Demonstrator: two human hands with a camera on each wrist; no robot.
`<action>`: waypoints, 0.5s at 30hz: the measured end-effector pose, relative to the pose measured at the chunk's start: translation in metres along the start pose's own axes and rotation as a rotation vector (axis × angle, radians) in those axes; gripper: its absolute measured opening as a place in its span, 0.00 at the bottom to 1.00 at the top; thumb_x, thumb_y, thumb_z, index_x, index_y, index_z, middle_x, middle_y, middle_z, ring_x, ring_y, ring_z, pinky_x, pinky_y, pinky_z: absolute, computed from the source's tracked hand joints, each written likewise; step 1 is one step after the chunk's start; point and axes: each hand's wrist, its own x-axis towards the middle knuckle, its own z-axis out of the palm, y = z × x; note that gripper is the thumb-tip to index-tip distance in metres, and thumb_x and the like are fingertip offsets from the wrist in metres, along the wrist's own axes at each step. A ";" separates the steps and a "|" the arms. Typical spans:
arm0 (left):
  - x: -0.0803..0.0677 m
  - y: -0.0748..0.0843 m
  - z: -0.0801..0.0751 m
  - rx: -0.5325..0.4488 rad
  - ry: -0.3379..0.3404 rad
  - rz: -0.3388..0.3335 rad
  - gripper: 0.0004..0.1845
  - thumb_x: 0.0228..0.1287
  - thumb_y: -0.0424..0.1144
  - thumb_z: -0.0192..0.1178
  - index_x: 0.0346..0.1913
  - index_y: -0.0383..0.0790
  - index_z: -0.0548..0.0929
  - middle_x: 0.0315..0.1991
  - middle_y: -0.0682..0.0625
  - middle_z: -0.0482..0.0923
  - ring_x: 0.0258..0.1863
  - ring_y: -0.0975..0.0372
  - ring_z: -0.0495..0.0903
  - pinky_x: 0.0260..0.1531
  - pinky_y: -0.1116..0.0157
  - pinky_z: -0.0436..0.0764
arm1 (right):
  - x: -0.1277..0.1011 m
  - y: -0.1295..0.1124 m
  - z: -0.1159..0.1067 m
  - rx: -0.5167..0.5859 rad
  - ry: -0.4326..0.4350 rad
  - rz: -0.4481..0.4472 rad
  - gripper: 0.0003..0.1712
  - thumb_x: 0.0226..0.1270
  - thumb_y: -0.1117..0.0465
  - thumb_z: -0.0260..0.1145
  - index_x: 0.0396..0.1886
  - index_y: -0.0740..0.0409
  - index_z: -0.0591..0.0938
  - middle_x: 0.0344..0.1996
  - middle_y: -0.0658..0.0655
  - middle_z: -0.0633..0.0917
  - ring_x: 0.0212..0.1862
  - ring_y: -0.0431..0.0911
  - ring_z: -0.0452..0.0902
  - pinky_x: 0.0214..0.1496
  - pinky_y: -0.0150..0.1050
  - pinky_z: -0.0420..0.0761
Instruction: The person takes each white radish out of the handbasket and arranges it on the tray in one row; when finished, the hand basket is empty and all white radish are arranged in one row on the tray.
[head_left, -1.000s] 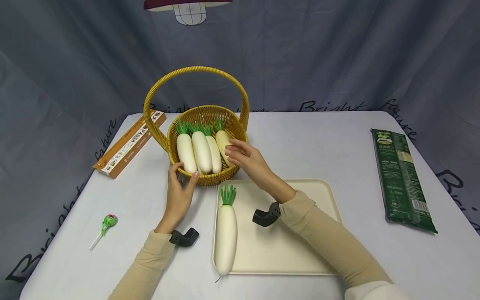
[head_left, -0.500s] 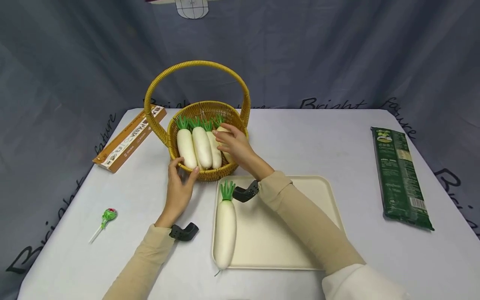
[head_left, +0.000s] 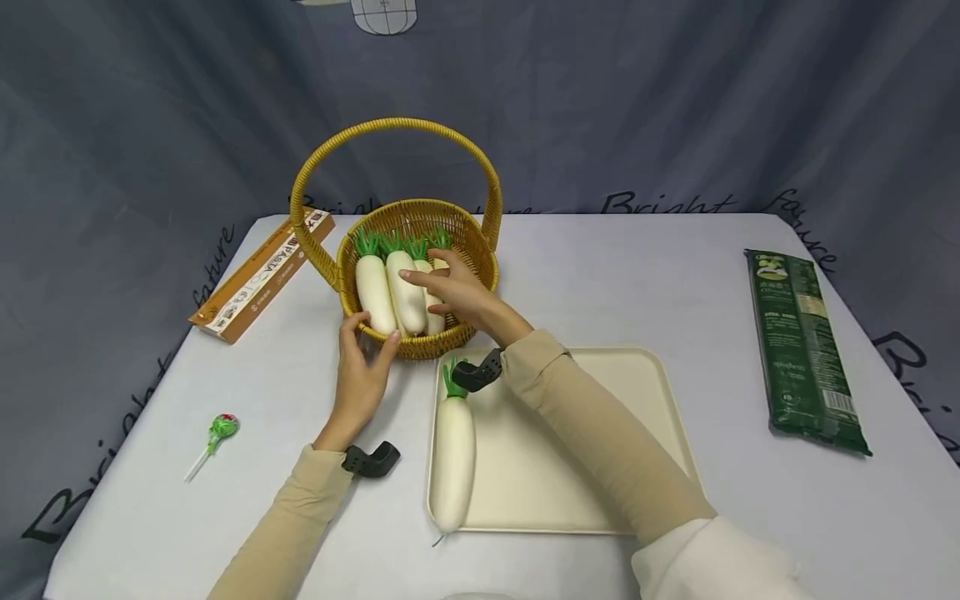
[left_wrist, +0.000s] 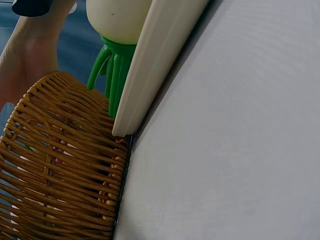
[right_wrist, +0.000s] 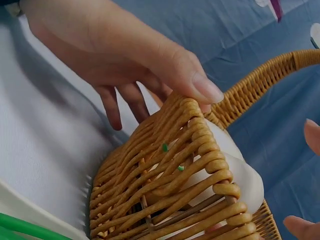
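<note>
Right hand [head_left: 450, 293] has gone deeper into the basket [head_left: 480, 250] vs 1 s ago: it was at the rightmost radish near the rim, now it reaches across to the middle ones, wrist over the near rim. Fingers curl loosely over the radishes [head_left: 405, 292] w/ index pointing left; whether anything is actually gripped I cannot tell, nothing is lifted. Left hand [head_left: 363, 367] hasn't shifted: thumb hooked on the near-left rim, fingers spread against the wicker wall, bracing it. Right wrist view shows that thumb [right_wrist: 200, 85] pressed on the rim weave w/ a white radish end [right_wrist: 240, 175] behind.

Judgement: the reach looks like picking out the next radish while the basket is held steady; grasp not closed yet

Outward from the hands: four radishes lie side by side in the basket, green tops to the far side. Just in front, touching or nearly touching the basket, a cream tray [head_left: 600, 442] on the desk [head_left: 637, 275]; one radish [head_left: 453, 454] lies along its left edge, top toward the basket, partly hidden by the wrist cam mount. Left wrist view shows the tray corner [left_wrist: 145, 75] right at the basket wall [left_wrist: 60, 170].

Farther out: pasta box [head_left: 258, 279] left of the basket, lollipop [head_left: 217, 433] near the left edge, green packet [head_left: 802, 350] well apart on the right
</note>
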 end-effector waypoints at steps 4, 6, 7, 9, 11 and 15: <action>-0.003 0.001 0.003 0.005 0.002 -0.007 0.30 0.62 0.52 0.53 0.62 0.45 0.54 0.66 0.44 0.50 0.69 0.52 0.51 0.65 0.50 0.59 | -0.003 0.001 0.001 -0.069 -0.021 0.040 0.50 0.54 0.47 0.66 0.70 0.46 0.48 0.65 0.61 0.60 0.64 0.52 0.63 0.53 0.44 0.78; -0.006 0.002 0.003 0.009 0.003 -0.017 0.30 0.63 0.52 0.52 0.62 0.45 0.54 0.66 0.43 0.50 0.69 0.51 0.52 0.65 0.51 0.60 | -0.004 0.001 0.001 -0.082 -0.030 0.064 0.51 0.53 0.47 0.67 0.70 0.45 0.47 0.66 0.61 0.58 0.64 0.53 0.62 0.51 0.43 0.79; -0.007 0.002 0.003 0.010 0.004 -0.016 0.30 0.63 0.51 0.52 0.62 0.45 0.54 0.66 0.43 0.50 0.69 0.50 0.52 0.65 0.50 0.60 | -0.001 0.004 0.001 -0.083 -0.038 0.073 0.53 0.52 0.46 0.68 0.71 0.44 0.46 0.66 0.61 0.58 0.65 0.53 0.62 0.49 0.43 0.80; -0.007 0.003 0.001 0.013 -0.001 -0.021 0.30 0.63 0.51 0.52 0.62 0.44 0.54 0.67 0.43 0.49 0.68 0.48 0.52 0.65 0.50 0.60 | -0.001 0.003 0.002 -0.086 -0.052 0.092 0.53 0.52 0.46 0.68 0.71 0.44 0.46 0.67 0.60 0.57 0.65 0.53 0.62 0.46 0.42 0.81; -0.007 0.004 0.000 0.013 -0.005 -0.022 0.30 0.63 0.50 0.52 0.62 0.44 0.54 0.67 0.42 0.49 0.68 0.48 0.52 0.65 0.50 0.60 | -0.001 0.001 0.001 -0.086 -0.070 0.108 0.54 0.51 0.47 0.68 0.71 0.43 0.44 0.67 0.60 0.56 0.65 0.53 0.61 0.44 0.42 0.82; -0.005 0.006 -0.002 0.023 -0.003 -0.024 0.31 0.63 0.50 0.52 0.63 0.44 0.53 0.67 0.42 0.48 0.68 0.49 0.52 0.65 0.50 0.59 | -0.002 -0.004 0.001 -0.084 -0.108 0.124 0.56 0.51 0.48 0.69 0.71 0.41 0.41 0.69 0.59 0.53 0.66 0.53 0.60 0.42 0.42 0.83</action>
